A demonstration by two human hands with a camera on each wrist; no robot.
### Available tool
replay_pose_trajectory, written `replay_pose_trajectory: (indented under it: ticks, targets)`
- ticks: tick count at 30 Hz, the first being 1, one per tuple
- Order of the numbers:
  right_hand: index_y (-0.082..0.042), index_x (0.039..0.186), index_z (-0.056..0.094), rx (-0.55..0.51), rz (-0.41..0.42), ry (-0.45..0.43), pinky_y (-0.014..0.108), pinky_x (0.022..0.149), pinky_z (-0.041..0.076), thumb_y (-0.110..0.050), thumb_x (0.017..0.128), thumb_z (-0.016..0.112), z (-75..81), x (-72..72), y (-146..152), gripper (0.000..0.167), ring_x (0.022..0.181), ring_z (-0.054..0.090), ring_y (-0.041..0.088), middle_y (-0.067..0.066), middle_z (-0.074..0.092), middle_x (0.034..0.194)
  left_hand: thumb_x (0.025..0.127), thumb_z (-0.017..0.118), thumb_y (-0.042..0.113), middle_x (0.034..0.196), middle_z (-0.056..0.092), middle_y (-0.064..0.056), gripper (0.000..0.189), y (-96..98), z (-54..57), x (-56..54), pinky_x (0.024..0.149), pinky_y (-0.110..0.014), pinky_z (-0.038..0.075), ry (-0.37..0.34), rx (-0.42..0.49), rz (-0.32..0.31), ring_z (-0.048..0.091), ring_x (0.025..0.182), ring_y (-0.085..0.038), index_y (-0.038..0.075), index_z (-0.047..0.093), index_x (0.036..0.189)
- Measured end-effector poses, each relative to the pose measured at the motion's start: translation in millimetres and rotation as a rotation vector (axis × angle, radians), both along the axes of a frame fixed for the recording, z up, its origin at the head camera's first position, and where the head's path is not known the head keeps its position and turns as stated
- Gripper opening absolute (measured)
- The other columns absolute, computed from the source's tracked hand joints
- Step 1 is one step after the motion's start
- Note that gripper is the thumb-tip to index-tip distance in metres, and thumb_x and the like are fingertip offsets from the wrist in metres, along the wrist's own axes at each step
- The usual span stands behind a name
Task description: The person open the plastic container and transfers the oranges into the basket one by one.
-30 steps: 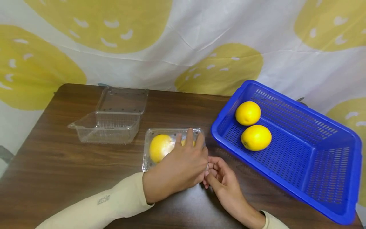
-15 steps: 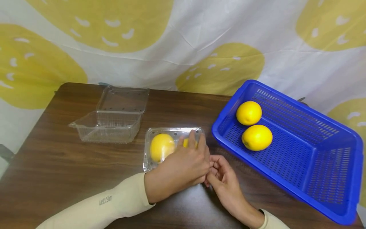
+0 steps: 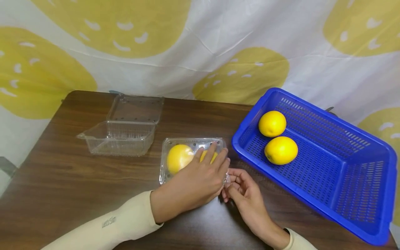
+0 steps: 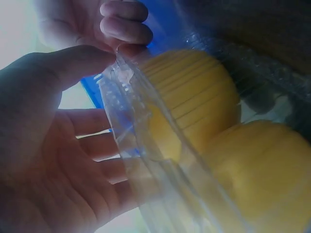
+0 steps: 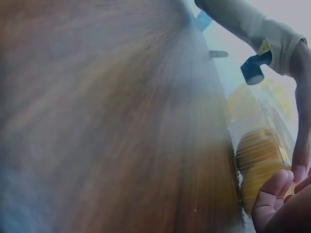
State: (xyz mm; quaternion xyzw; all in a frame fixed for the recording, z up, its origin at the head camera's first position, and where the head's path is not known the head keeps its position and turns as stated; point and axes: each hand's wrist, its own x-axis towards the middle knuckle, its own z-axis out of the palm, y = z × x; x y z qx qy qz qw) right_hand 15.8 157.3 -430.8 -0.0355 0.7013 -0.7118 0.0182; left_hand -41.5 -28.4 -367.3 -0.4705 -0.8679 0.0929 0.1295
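A clear plastic clamshell box point(image 3: 164, 152), its lid down, holds yellow lemon-like fruit point(image 3: 179, 158) at the middle of the table. Over the lid's right half lies my left hand point(image 3: 200, 177), fingers straight and spread. In the left wrist view its thumb point(image 4: 82, 63) presses at the box's edge. My right hand point(image 3: 247, 199) pinches the box's front right corner between thumb and curled fingers. Two fruits point(image 4: 189, 92) show side by side through the ribbed wall. The right wrist view catches my right hand's fingertips point(image 5: 273, 189) beside the box; the pinched edge is mostly hidden.
A blue perforated basket point(image 3: 289, 189) stands close on the right, with two yellow fruits point(image 3: 272, 124) inside. Another clear clamshell point(image 3: 120, 146) sits at the left, lid raised back. A fruit-print cloth point(image 3: 215, 34) hangs behind the brown table point(image 3: 62, 180).
The closed box has shifted slightly right and away from me. My left fingers have spread further over the lid, while the right hand stays at the corner.
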Motion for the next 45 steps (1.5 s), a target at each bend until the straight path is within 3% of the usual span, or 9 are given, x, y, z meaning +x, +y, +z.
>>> replay_pose_trajectory:
  ticks: [6, 16, 31, 45]
  targets:
    - [0.013, 0.135, 0.055, 0.001, -0.005, -0.009, 0.025, 0.065, 0.062, 0.013, 0.102, 0.056, -0.1, -0.3, 0, 0.033, 0.076, 0.065, 0.016, 0.019, 0.064, 0.105, 0.109, 0.06, 0.044, 0.163, 0.055, -0.016, 0.058, -9.0, -6.1, 0.9, 0.119, -0.056, 0.053, 0.0, 0.023, -0.01, 0.051, 0.152, -0.04, 0.008, 0.062, 0.154]
    - [0.016, 0.136, 0.054, -0.023, 0.001, -0.02, 0.026, 0.069, 0.064, 0.013, 0.104, 0.055, -0.8, -0.2, 0, 0.032, 0.079, 0.067, 0.015, 0.019, 0.064, 0.106, 0.105, 0.068, 0.037, 0.158, 0.059, -0.018, 0.055, -27.8, -16.1, 1.3, 0.119, -0.059, 0.052, 0.025, 0.141, -0.05, 0.054, 0.148, -0.041, 0.007, 0.063, 0.151]
    - [0.016, 0.137, 0.05, -0.051, 0.02, -0.009, 0.033, 0.078, 0.069, 0.011, 0.107, 0.054, 0.1, 1.0, 1, 0.031, 0.084, 0.072, 0.019, 0.02, 0.064, 0.109, 0.104, 0.07, 0.035, 0.157, 0.058, -0.021, 0.056, -47.9, -21.8, 3.8, 0.121, -0.061, 0.048, -0.014, 0.206, -0.056, 0.054, 0.147, -0.044, 0.004, 0.061, 0.151]
    - [0.016, 0.137, 0.053, -0.03, -0.02, -0.039, 0.028, 0.074, 0.066, 0.011, 0.106, 0.054, 1.5, 1.4, 1, 0.032, 0.082, 0.069, 0.017, 0.018, 0.064, 0.109, 0.102, 0.077, 0.038, 0.155, 0.059, -0.023, 0.061, -67.1, -24.3, 5.0, 0.122, -0.061, 0.047, -0.048, 0.284, -0.049, 0.054, 0.146, -0.047, 0.002, 0.062, 0.148]
